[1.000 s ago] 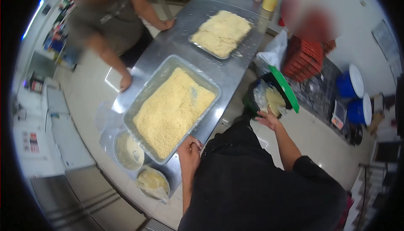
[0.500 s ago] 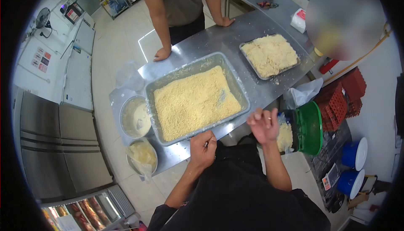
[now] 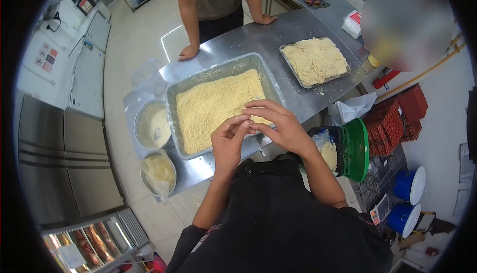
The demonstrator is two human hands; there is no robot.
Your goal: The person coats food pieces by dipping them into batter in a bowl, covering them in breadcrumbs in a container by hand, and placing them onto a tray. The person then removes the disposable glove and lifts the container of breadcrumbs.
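Note:
My left hand (image 3: 231,141) is over the near edge of a large grey tub (image 3: 174,124), its fingertips pinched together. My right hand (image 3: 283,129) meets it from the right, thumb and fingers touching the left fingertips. Whatever is between the fingers is too small to make out. Yellow crumbly mixture (image 3: 213,106) fills much of the tub. To its left stand a metal bowl with pale powder (image 3: 160,126) and a bowl holding a plastic bag of yellowish material (image 3: 160,172). A tray of pale, lumpy dough (image 3: 315,61) lies at the back right of the table.
A person (image 3: 213,4) leans with both hands on the far side of the metal table (image 3: 238,39). An open bin with a green lid (image 3: 356,149) is at my right, near red crates (image 3: 390,124) and blue buckets (image 3: 405,186).
My right hand has come from above the bin to the tub's near edge and met my left hand. My left hand has lifted slightly, and the view has shifted a little.

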